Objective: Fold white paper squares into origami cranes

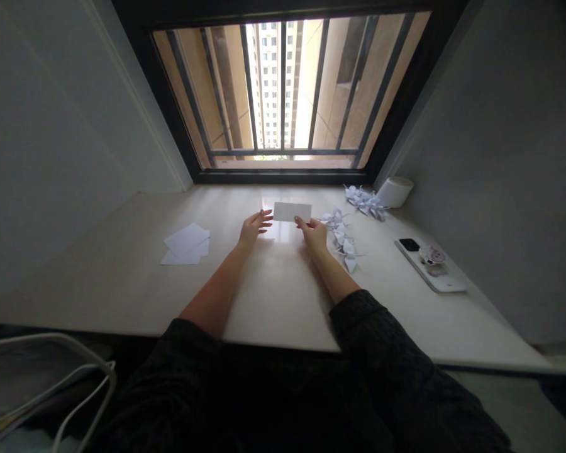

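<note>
A small white rectangular sheet of paper [287, 211], apparently folded, is held up above the sill in front of the window. My right hand [313, 233] pinches its lower right edge, thumb on the near face. Just off the paper's left edge is my left hand [255, 226], fingers spread and apart, holding nothing. To the right of my right hand lies a row of folded white paper figures [343, 238], shaped like cranes. Over on the left, several loose white paper sheets [186, 244] overlap one another.
More folded paper figures [365, 202] lie at the back right, against a white roll [395, 191]. A phone [429, 267] with a round grip lies at the right. The sill [283, 296] ends at a barred window [283, 94]. White cables [89, 377] hang at lower left.
</note>
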A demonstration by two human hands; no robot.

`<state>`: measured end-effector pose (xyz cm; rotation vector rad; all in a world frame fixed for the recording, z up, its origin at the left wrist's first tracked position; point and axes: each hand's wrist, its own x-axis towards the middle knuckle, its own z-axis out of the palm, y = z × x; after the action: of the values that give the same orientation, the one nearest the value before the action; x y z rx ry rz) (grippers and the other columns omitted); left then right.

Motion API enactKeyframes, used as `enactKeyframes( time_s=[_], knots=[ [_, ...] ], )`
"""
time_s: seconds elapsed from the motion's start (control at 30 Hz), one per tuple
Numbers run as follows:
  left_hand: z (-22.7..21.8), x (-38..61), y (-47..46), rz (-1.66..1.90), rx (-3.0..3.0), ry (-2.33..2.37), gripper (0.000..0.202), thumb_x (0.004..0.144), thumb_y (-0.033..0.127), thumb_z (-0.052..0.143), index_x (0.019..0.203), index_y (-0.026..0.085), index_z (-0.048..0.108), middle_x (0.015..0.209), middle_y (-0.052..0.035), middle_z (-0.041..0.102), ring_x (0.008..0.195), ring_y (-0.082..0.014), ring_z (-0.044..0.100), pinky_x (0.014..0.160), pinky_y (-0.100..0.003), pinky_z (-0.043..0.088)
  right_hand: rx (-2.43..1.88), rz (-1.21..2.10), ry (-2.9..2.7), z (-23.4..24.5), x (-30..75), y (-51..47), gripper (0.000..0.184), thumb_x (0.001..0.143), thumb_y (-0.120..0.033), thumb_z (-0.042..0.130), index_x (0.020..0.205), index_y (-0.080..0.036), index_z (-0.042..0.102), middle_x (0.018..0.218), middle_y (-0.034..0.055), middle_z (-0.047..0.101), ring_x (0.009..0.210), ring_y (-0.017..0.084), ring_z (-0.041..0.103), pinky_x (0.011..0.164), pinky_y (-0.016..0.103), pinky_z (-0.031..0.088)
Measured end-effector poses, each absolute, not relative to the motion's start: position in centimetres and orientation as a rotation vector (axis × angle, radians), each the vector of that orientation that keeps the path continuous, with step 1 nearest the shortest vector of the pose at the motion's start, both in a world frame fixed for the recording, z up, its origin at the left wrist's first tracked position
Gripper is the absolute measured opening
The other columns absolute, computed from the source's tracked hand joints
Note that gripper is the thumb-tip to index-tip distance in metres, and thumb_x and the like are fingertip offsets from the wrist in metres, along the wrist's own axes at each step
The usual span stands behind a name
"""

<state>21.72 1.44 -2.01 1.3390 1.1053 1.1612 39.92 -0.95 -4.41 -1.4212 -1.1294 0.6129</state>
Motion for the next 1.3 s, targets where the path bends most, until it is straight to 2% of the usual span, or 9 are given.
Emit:
enactKeyframes(
  time_s=[0.1, 0.2, 0.5, 0.73, 0.87, 1.0, 1.17, 1.23, 1.3],
  knots=[
    [-2.3, 22.0, 1.7, 1.322, 1.517, 1.226, 0.049, 0.077, 0.056, 0.053, 0.108, 0.020, 0.064, 0.103, -0.0086, 0.067, 0.084, -0.0182, 0.062, 0.068, -0.027, 0.044, -1.446, 0.579, -1.221, -4.1, 39.5, -1.3, 0.047, 0.068, -0.060, 0.058, 0.069, -0.015, 0.070, 0.068, 0.0075, 0.069, 0.065, 0.021, 0.061, 0.063, 0.029, 0.041],
    [-2.1, 22.2, 1.0, 1.392, 1.723, 1.334, 0.042, 0.075, 0.050, 0.060, 0.106, 0.022, 0.066, 0.108, -0.0068, 0.065, 0.088, -0.0188, 0.061, 0.071, -0.028, 0.045, -1.450, 0.592, -1.243, -4.0, 39.2, -1.5, 0.046, 0.068, -0.060, 0.058, 0.071, -0.016, 0.071, 0.068, 0.0069, 0.070, 0.064, 0.020, 0.061, 0.062, 0.028, 0.040],
    [-0.8, 22.6, -0.8, 1.418, 1.998, 1.465, 0.051, 0.071, 0.043, 0.067, 0.120, 0.029, 0.059, 0.126, -0.0056, 0.057, 0.114, -0.0263, 0.050, 0.099, -0.038, 0.033, -1.453, 0.606, -1.249, -4.0, 39.0, -1.5, 0.045, 0.068, -0.058, 0.058, 0.070, -0.015, 0.072, 0.066, 0.0062, 0.070, 0.063, 0.020, 0.062, 0.062, 0.028, 0.041],
    [-0.8, 22.6, -0.8, 1.338, 2.155, 1.439, 0.051, 0.075, 0.045, 0.062, 0.124, 0.029, 0.056, 0.137, -0.0059, 0.047, 0.116, -0.0284, 0.047, 0.100, -0.040, 0.026, -1.457, 0.606, -1.246, -4.3, 39.1, -1.5, 0.043, 0.069, -0.057, 0.059, 0.067, -0.015, 0.071, 0.066, 0.0063, 0.070, 0.063, 0.021, 0.062, 0.064, 0.029, 0.042],
    [-0.8, 22.6, -0.8, 1.388, 2.169, 1.497, 0.038, 0.073, 0.047, 0.065, 0.107, 0.030, 0.066, 0.124, -0.0060, 0.058, 0.114, -0.0285, 0.047, 0.101, -0.041, 0.021, -1.459, 0.624, -1.249, -4.2, 39.0, -1.5, 0.043, 0.069, -0.056, 0.058, 0.071, -0.015, 0.072, 0.068, 0.0067, 0.070, 0.065, 0.021, 0.063, 0.064, 0.029, 0.043],
    [-1.3, 22.4, -0.2, 1.396, 2.060, 1.616, 0.028, 0.070, 0.050, 0.066, 0.084, 0.025, 0.069, 0.100, -0.0082, 0.067, 0.101, -0.0284, 0.053, 0.096, -0.040, 0.026, -1.454, 0.641, -1.276, -4.0, 39.0, -1.7, 0.046, 0.069, -0.059, 0.058, 0.074, -0.016, 0.072, 0.069, 0.0059, 0.069, 0.067, 0.021, 0.062, 0.066, 0.029, 0.042],
    [-2.3, 22.2, 0.9, 1.395, 1.871, 1.507, 0.028, 0.075, 0.050, 0.061, 0.079, 0.022, 0.065, 0.084, -0.0051, 0.067, 0.088, -0.0237, 0.059, 0.083, -0.033, 0.036, -1.415, 0.647, -1.288, -3.9, 38.9, -1.8, 0.049, 0.065, -0.063, 0.060, 0.075, -0.016, 0.069, 0.072, 0.0055, 0.067, 0.070, 0.020, 0.059, 0.066, 0.029, 0.043],
    [-2.5, 22.3, 1.1, 1.375, 1.772, 1.371, 0.030, 0.076, 0.050, 0.058, 0.079, 0.021, 0.063, 0.078, -0.0034, 0.066, 0.080, -0.0205, 0.060, 0.073, -0.028, 0.039, -1.359, 0.655, -1.249, -4.0, 38.8, -1.6, 0.054, 0.060, -0.061, 0.065, 0.090, -0.016, 0.067, 0.086, 0.0072, 0.067, 0.076, 0.020, 0.059, 0.067, 0.029, 0.044],
    [-2.7, 22.5, 1.3, 1.348, 1.658, 1.217, 0.033, 0.075, 0.051, 0.058, 0.078, 0.019, 0.060, 0.074, -0.0027, 0.065, 0.072, -0.0177, 0.060, 0.065, -0.025, 0.040, -1.284, 0.681, -1.200, -4.1, 38.7, -1.3, 0.072, 0.053, -0.057, 0.072, 0.112, -0.019, 0.057, 0.109, 0.0105, 0.061, 0.086, 0.021, 0.058, 0.070, 0.030, 0.046]
  ],
)
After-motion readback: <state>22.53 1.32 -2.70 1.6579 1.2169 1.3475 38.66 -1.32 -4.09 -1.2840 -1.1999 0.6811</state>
